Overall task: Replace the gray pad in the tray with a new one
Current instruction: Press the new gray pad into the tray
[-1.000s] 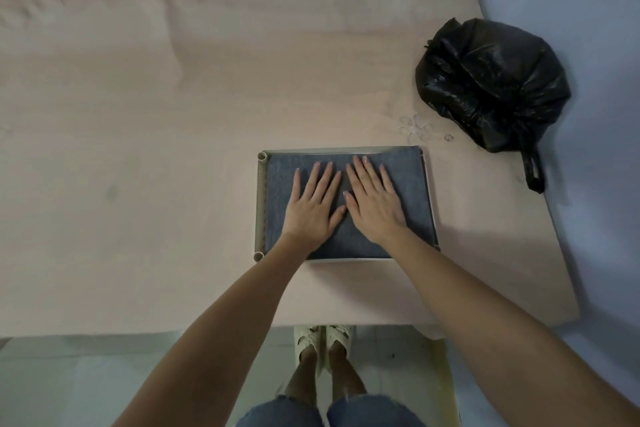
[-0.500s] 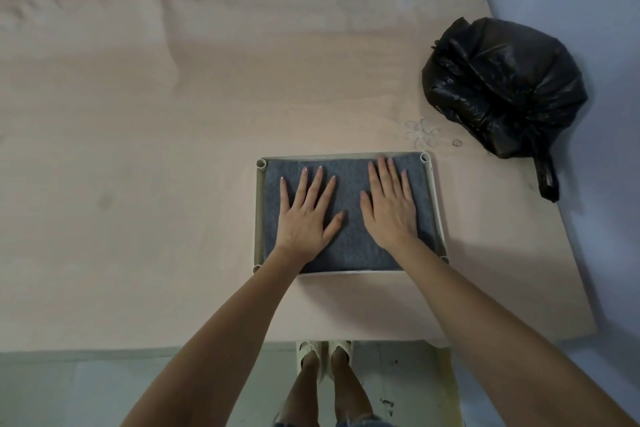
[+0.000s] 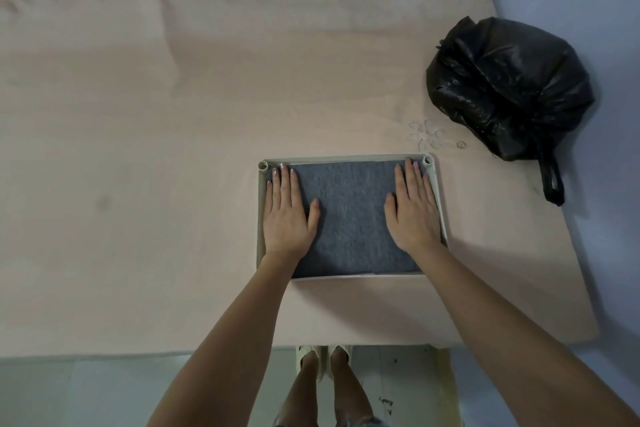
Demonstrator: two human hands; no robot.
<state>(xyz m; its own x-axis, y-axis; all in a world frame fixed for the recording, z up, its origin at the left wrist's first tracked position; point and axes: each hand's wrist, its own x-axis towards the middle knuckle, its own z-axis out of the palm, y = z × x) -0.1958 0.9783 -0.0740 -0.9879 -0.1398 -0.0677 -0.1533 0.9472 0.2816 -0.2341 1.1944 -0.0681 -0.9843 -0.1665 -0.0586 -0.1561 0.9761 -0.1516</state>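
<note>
A gray felt pad lies flat inside a shallow beige tray on the pinkish surface. My left hand presses flat on the pad's left side, fingers straight and reaching the tray's far left corner. My right hand presses flat on the pad's right side, fingertips near the far right corner. Both palms face down and hold nothing.
A tied black plastic bag sits at the right edge of the surface, its handle hanging toward the tray. A small clear flower-shaped clip lies between bag and tray. The near edge of the pinkish surface runs below the tray.
Both hands slid apart from the pad's middle toward its left and right sides, staying flat on it. The pad now lies smoother within the tray.
</note>
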